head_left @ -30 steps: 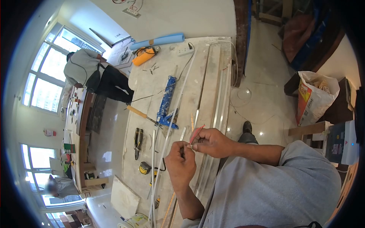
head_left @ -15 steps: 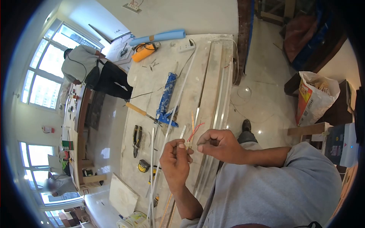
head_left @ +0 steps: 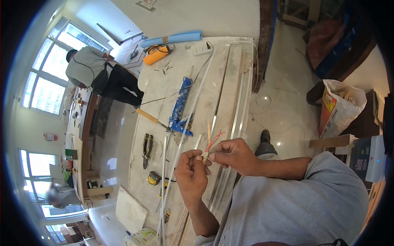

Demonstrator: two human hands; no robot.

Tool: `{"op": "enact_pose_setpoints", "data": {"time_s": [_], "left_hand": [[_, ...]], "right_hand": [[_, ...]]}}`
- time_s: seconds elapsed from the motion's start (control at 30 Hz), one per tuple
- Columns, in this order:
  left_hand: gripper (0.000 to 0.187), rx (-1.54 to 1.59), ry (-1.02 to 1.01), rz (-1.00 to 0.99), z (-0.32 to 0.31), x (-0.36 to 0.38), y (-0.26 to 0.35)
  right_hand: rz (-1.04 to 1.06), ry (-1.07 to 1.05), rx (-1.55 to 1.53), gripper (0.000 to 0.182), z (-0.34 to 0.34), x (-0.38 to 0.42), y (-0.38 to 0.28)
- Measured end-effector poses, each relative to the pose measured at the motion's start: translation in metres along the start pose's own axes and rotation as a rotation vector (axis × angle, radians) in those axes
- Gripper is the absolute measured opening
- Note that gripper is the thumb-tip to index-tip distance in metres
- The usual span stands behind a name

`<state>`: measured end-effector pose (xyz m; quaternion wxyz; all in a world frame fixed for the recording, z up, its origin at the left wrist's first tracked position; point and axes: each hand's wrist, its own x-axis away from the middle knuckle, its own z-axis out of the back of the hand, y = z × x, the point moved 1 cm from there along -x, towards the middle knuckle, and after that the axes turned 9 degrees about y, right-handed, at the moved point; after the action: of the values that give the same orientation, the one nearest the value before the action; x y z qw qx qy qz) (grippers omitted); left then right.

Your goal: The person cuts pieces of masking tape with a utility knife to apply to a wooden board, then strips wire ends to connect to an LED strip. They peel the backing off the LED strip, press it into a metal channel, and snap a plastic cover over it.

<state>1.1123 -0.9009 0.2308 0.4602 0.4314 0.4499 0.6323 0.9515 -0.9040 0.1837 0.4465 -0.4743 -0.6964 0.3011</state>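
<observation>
My left hand [head_left: 191, 174] is closed, its thumb and fingers pinching a thin LED strip [head_left: 205, 156], a pale yellowish piece with red wires [head_left: 213, 140] spreading from its upper end. My right hand [head_left: 236, 156] pinches at the same piece from the right, fingertips close to the left thumb. Part of the strip is hidden behind the fingers. Beneath the hands lie long metal profiles [head_left: 236, 119] on a worn work table [head_left: 164, 92]. A blue caulking gun [head_left: 180, 104] rests farther up the table.
Left of the hands lie pliers [head_left: 147, 151], a tape measure [head_left: 154, 178] and a wooden-handled tool [head_left: 146, 115]. An orange power tool [head_left: 156, 54] and power strip [head_left: 203, 50] sit at the far end. Another person [head_left: 100, 74] stands beyond; a bag [head_left: 342, 108] stands at right.
My right hand has moved left and now meets the strip at my left hand's fingertips; before, it was slightly apart. The red wires have shifted a little.
</observation>
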Motion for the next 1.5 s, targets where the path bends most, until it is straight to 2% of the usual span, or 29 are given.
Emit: {"op": "enact_pose_setpoints", "data": {"time_s": [0.6,0.9,1.23,1.3,1.33,1.4,1.47,1.5], "left_hand": [[0.021,-0.021,-0.031,0.058,0.003,0.003,0.008],[0.017,-0.017,-0.052,-0.027,0.004,0.005,0.006],[0.013,0.034,-0.073,-0.013,0.004,0.001,-0.007],[0.013,0.034,-0.101,-0.052,0.003,0.001,-0.008],[0.013,0.033,-0.058,-0.069,0.004,0.0,-0.01],[0.015,-0.078,-0.138,-0.223,0.006,-0.002,-0.015],[0.015,-0.111,-0.137,-0.191,0.005,-0.004,-0.013],[0.016,-0.086,-0.112,-0.27,0.003,-0.004,-0.017]], "right_hand": [[0.07,-0.067,-0.192,0.011,0.003,-0.009,0.02],[0.124,-0.045,-0.008,0.014,0.006,-0.01,0.014],[0.131,-0.071,-0.036,0.016,0.003,-0.007,0.008],[0.121,0.0,0.031,0.017,0.001,-0.007,0.005],[0.128,-0.046,0.036,0.017,0.001,-0.009,0.007],[0.144,0.033,0.034,0.021,0.007,-0.015,0.021],[0.148,0.057,0.085,0.023,0.008,-0.018,0.021],[0.147,0.034,0.017,0.023,0.008,-0.021,0.023]]}}
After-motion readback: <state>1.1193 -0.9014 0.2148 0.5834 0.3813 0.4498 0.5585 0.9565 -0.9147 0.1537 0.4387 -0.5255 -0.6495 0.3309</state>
